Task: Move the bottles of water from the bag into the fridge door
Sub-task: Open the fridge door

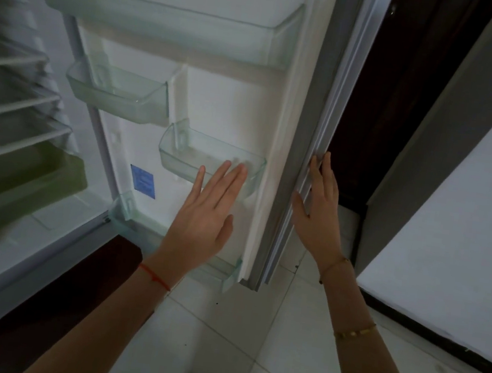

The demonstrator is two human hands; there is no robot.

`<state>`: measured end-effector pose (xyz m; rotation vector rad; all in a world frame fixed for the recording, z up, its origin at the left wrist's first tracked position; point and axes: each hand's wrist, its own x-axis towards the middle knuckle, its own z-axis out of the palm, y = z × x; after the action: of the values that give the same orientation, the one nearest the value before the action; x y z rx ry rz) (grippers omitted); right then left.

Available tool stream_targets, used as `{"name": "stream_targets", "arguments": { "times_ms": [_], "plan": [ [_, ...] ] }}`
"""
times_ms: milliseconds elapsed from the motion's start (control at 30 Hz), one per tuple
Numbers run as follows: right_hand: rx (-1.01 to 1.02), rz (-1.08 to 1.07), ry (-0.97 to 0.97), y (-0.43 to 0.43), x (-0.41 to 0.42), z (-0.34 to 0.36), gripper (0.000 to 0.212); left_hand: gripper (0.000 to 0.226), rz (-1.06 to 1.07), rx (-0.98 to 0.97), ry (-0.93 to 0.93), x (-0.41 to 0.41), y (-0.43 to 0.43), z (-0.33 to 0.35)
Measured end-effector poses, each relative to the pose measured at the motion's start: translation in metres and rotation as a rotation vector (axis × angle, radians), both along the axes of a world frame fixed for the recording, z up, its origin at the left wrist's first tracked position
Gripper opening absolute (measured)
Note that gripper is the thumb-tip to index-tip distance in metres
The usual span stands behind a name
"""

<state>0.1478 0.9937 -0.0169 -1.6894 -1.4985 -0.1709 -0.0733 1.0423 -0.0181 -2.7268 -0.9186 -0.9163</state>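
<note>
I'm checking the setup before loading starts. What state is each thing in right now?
Fridge door: open, swung wide.
Top door bin: empty.
Middle-left door bin: empty.
Middle-right door bin: empty.
Bottom door bin: partly hidden, no bottles visible.
Left hand: flat, fingers spread, holding nothing.
Right hand: open, resting on the door's edge.
Bag and bottles: not in view.

Just beyond left fingers (234, 172): small door bin (180, 149); under right fingers (319, 167): fridge door (237, 103) edge; far left: shelves (15, 99).

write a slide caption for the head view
Both bare hands open at the empty white fridge door; no bottles or bag visible.
</note>
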Motion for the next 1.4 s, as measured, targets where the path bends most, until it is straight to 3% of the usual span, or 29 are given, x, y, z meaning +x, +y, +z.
{"name": "stream_targets", "arguments": {
  "times_ms": [233,500,1400],
  "plan": [
    [-0.029,0.019,0.035,0.031,0.038,0.002,0.066,0.073,-0.022,0.044,-0.070,0.035,0.026,-0.001],
    [-0.007,-0.027,-0.011,0.078,0.079,-0.006,0.062,0.054,-0.091,0.099,-0.285,0.081,0.053,-0.003],
    [0.043,0.130,0.123,0.225,0.161,-0.003,0.057,0.067,0.057,0.052,-0.139,0.177,0.144,0.004]
  ]
}}
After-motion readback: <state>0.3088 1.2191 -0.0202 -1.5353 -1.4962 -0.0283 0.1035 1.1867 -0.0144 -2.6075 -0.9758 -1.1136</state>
